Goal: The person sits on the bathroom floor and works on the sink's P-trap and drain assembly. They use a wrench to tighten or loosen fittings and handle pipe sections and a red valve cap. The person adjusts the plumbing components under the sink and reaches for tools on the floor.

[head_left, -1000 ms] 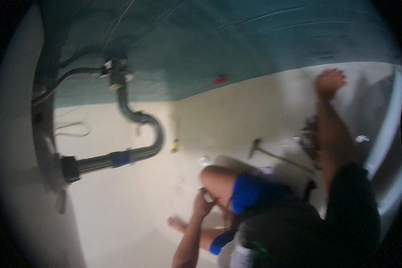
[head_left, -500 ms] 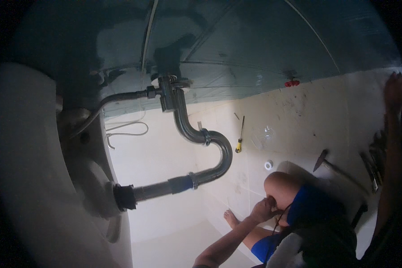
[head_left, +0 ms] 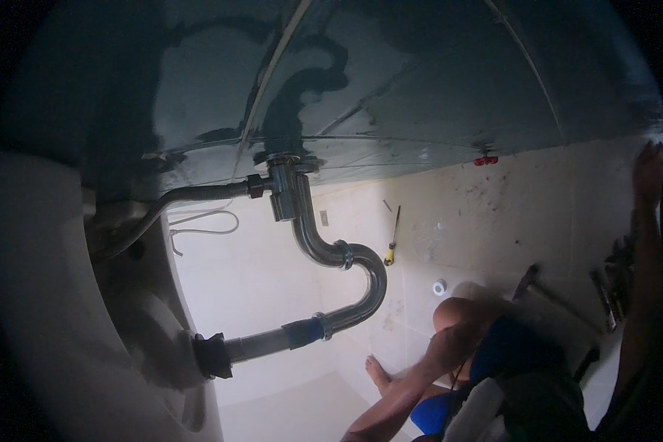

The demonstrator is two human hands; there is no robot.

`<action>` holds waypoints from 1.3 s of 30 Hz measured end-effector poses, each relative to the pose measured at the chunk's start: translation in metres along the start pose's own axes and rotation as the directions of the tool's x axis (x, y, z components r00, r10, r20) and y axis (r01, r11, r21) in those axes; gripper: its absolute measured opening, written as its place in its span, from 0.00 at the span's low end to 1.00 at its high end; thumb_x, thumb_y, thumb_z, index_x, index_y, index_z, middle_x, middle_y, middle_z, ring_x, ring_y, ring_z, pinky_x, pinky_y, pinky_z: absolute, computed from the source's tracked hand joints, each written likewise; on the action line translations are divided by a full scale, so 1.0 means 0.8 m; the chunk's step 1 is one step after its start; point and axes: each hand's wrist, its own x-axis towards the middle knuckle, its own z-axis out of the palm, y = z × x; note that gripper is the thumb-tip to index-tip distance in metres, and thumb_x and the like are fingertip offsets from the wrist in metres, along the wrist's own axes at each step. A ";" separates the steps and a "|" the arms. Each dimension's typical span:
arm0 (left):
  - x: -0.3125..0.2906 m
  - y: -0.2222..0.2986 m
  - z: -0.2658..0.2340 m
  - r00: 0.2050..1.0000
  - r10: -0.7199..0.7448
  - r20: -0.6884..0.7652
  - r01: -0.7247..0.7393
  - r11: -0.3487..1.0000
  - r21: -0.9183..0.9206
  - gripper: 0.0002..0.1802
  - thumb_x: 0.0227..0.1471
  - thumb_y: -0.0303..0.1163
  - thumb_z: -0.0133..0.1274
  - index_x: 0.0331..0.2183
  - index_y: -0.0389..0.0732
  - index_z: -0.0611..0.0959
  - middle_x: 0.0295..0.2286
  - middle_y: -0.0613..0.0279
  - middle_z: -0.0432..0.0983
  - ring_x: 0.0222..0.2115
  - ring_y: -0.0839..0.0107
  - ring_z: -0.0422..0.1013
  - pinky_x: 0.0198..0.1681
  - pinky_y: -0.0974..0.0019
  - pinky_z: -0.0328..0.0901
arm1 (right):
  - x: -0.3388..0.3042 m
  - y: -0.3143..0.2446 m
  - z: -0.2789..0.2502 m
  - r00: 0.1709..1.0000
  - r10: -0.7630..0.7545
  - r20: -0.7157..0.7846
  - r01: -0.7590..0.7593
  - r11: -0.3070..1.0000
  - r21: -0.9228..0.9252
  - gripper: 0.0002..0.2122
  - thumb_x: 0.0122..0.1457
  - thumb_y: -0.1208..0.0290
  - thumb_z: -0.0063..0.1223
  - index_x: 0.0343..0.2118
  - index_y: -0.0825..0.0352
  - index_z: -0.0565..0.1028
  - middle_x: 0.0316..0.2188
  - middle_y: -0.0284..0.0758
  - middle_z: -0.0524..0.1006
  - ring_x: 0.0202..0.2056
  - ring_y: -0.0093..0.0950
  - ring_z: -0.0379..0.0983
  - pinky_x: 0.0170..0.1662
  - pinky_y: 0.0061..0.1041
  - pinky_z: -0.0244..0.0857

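Note:
My left hand [head_left: 451,348] is at my bent knee [head_left: 453,313], with the forearm coming up from the lower edge. Its fingers are dark and blurred, so their pose cannot be made out. At the far right rim my right hand [head_left: 650,173] reaches out against a pale surface, fingers stretched and apart, holding nothing. Both hands are away from the metal drain trap [head_left: 376,276], which curves from the dark wall toward the white washbasin [head_left: 37,295]. Blue tape [head_left: 302,333] wraps its straight pipe, and a black collar [head_left: 212,356] sits at the basin end.
A braided hose [head_left: 191,193] runs to the valve [head_left: 281,193] on the dark tiled wall [head_left: 420,66], which also has a red tap handle [head_left: 485,160]. On the pale floor lie a yellow-handled screwdriver [head_left: 390,254], a white ring [head_left: 439,287], a hammer [head_left: 560,302] and several dark tools [head_left: 608,298].
The view has tilted, so the pipework sits lower in the picture. My left hand has shifted up and right over the knee. My right hand stays stretched out at the rim.

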 end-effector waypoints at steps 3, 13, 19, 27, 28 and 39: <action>0.002 0.087 -0.105 0.710 -0.132 -0.692 -0.261 0.863 -0.433 0.10 0.62 0.29 0.46 0.43 0.36 0.79 0.33 0.50 0.80 0.34 0.62 0.78 0.38 0.62 0.71 | -0.002 -0.006 0.001 0.972 0.115 0.204 -0.083 0.984 -0.157 0.20 0.68 0.70 0.40 0.62 0.70 0.63 0.58 0.47 0.69 0.58 0.45 0.68 0.55 0.38 0.68; 0.024 0.123 -0.321 -0.176 -0.570 -0.803 -0.744 0.611 -0.270 0.18 0.68 0.41 0.41 0.49 0.35 0.67 0.32 0.52 0.74 0.22 0.78 0.70 0.21 0.75 0.64 | 0.008 -0.017 -0.041 0.968 0.194 0.162 -0.185 0.980 -0.066 0.26 0.69 0.52 0.37 0.60 0.69 0.66 0.54 0.50 0.72 0.53 0.47 0.72 0.54 0.43 0.67; 0.023 0.120 -0.326 -0.206 -0.447 -0.871 -0.560 0.783 -0.269 0.20 0.65 0.39 0.50 0.50 0.35 0.69 0.31 0.53 0.78 0.23 0.77 0.73 0.23 0.75 0.67 | 0.017 -0.016 -0.049 0.948 0.212 0.237 -0.184 0.974 -0.134 0.29 0.69 0.47 0.34 0.61 0.67 0.65 0.55 0.50 0.71 0.55 0.48 0.70 0.56 0.43 0.66; 0.034 0.095 -0.331 -0.366 -0.206 -0.908 -0.341 0.937 -0.076 0.17 0.64 0.34 0.50 0.49 0.35 0.71 0.31 0.55 0.77 0.27 0.75 0.75 0.28 0.74 0.69 | 0.015 -0.012 -0.042 0.947 0.233 0.221 -0.201 0.967 -0.157 0.29 0.68 0.46 0.35 0.61 0.65 0.65 0.56 0.49 0.70 0.56 0.47 0.69 0.58 0.44 0.64; 0.043 0.096 -0.330 -0.393 -0.235 -0.889 -0.385 0.920 -0.073 0.16 0.64 0.34 0.51 0.48 0.35 0.72 0.31 0.55 0.77 0.27 0.74 0.74 0.28 0.74 0.69 | 0.018 -0.012 -0.046 0.941 0.226 0.251 -0.183 0.966 -0.183 0.29 0.68 0.46 0.35 0.61 0.65 0.66 0.57 0.49 0.70 0.56 0.47 0.69 0.58 0.44 0.64; 0.133 0.068 -0.330 -0.003 -0.244 -0.970 -0.954 0.292 -0.071 0.19 0.63 0.40 0.38 0.42 0.37 0.79 0.36 0.56 0.79 0.35 0.69 0.74 0.38 0.68 0.65 | 0.058 -0.039 -0.128 0.882 0.292 0.371 -0.160 0.925 -0.346 0.27 0.67 0.46 0.39 0.58 0.62 0.71 0.61 0.43 0.68 0.60 0.42 0.65 0.63 0.45 0.56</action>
